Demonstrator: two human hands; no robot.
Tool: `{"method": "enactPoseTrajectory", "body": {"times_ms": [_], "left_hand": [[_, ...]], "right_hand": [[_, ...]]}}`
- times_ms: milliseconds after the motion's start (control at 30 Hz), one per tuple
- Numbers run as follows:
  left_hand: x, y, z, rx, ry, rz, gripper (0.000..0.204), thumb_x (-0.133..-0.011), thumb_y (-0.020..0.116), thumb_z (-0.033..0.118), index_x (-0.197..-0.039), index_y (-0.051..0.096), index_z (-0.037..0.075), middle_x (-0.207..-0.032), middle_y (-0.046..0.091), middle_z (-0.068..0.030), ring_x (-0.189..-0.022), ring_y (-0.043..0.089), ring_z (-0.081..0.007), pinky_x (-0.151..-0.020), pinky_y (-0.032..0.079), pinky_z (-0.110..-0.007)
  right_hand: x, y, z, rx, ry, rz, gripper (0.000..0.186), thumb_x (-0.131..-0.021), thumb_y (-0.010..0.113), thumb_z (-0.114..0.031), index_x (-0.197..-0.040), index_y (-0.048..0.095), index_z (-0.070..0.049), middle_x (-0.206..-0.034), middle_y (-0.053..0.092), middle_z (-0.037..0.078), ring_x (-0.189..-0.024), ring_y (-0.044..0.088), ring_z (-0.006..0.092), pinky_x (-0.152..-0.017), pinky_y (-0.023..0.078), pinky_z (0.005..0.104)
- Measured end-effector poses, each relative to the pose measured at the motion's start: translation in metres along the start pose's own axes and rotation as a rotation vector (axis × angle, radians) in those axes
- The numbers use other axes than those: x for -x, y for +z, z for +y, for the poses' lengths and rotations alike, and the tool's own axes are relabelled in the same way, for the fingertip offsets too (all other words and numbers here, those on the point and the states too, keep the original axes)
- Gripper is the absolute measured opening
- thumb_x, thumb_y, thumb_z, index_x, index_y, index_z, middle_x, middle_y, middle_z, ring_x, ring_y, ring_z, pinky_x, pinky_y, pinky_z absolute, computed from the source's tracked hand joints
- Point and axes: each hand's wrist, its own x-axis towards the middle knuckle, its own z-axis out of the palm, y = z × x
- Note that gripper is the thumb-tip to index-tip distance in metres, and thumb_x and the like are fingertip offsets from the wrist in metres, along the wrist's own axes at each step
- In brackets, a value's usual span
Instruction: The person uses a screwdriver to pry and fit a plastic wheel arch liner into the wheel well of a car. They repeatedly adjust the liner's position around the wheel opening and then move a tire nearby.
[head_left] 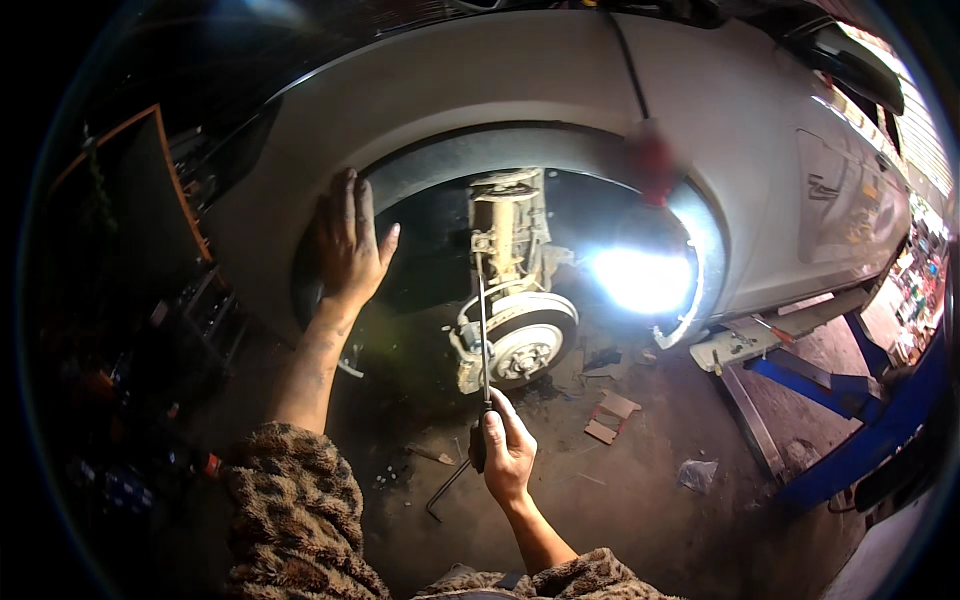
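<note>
My left hand [350, 235] lies flat with fingers spread against the car's fender [400, 110], at the left edge of the wheel arch [470, 145]. My right hand [508, 452] is wrapped around the dark handle of a long screwdriver [485, 340]. Its thin shaft points up and away, and the tip meets or overlaps the lower part of the dirty suspension strut [505, 225]; I cannot tell whether they touch. Just beyond the shaft is the bare brake disc with its hub [528, 352], the wheel being off. The brake caliper [468, 350] sits on the disc's left side.
A glaring work lamp [645, 280] hangs by a cable in the arch's right side. Blue lift arms [850, 395] reach under the sill at right. On the floor are torn cardboard [610, 417], a plastic bag [697, 474] and a bent dark rod [445, 490]. Dark clutter fills the left.
</note>
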Motion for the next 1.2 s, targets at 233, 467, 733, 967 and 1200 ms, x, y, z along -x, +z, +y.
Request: {"method": "enactPoseTrajectory", "body": {"times_ms": [233, 467, 733, 967, 1200], "left_hand": [[0.029, -0.007, -0.011, 0.056, 0.024, -0.007, 0.063, -0.091, 0.061, 0.024, -0.142, 0.036, -0.002, -0.148, 0.037, -0.0213, -0.129, 0.044, -0.0440, -0.105, 0.039, -0.055], [0.057, 0.015, -0.024, 0.199, 0.042, 0.097, 0.053, -0.088, 0.058, 0.016, -0.137, 0.046, -0.001, -0.144, 0.044, -0.0215, -0.130, 0.046, -0.0398, -0.105, 0.038, -0.054], [0.066, 0.015, -0.022, 0.365, -0.072, 0.148, 0.062, -0.079, 0.058, 0.007, -0.140, 0.045, 0.002, -0.147, 0.045, -0.0166, -0.134, 0.044, -0.0345, -0.110, 0.031, -0.054], [0.072, 0.018, -0.029, 0.524, -0.080, 0.101, 0.060, -0.083, 0.059, 0.012, -0.140, 0.045, 0.004, -0.150, 0.041, -0.0134, -0.137, 0.042, -0.0309, -0.110, 0.031, -0.053], [0.075, 0.022, -0.035, 0.561, -0.062, 0.140, 0.063, -0.081, 0.060, 0.011, -0.142, 0.043, 0.003, -0.152, 0.038, -0.0137, -0.140, 0.039, -0.0310, -0.112, 0.028, -0.054]], "right_hand": [[0.014, 0.018, 0.014, -0.004, 0.101, 0.005, 0.035, -0.102, 0.053, -0.014, -0.133, 0.055, 0.002, -0.067, 0.050, -0.005, -0.054, 0.042, 0.0024, -0.048, 0.033, 0.0196], [0.028, 0.056, 0.044, 0.005, 0.173, 0.112, 0.039, -0.101, 0.054, -0.014, -0.138, 0.051, 0.000, -0.076, 0.052, -0.005, -0.063, 0.045, 0.0029, -0.056, 0.038, 0.0192], [0.051, 0.106, 0.045, 0.469, -0.156, 0.026, 0.061, -0.097, 0.051, 0.001, -0.151, 0.025, -0.002, -0.099, 0.061, 0.008, -0.067, 0.052, 0.0079, -0.060, 0.046, 0.0233], [0.007, 0.149, -0.008, 0.793, -0.291, 0.271, 0.038, -0.090, 0.064, -0.006, -0.127, 0.059, 0.004, -0.104, 0.069, 0.017, -0.087, 0.065, 0.0170, -0.076, 0.052, 0.0301], [-0.013, 0.166, -0.066, 1.225, -0.570, 0.176, 0.032, -0.088, 0.068, -0.007, -0.119, 0.066, 0.000, -0.098, 0.071, 0.017, -0.086, 0.069, 0.0197, -0.076, 0.054, 0.0322]]}}
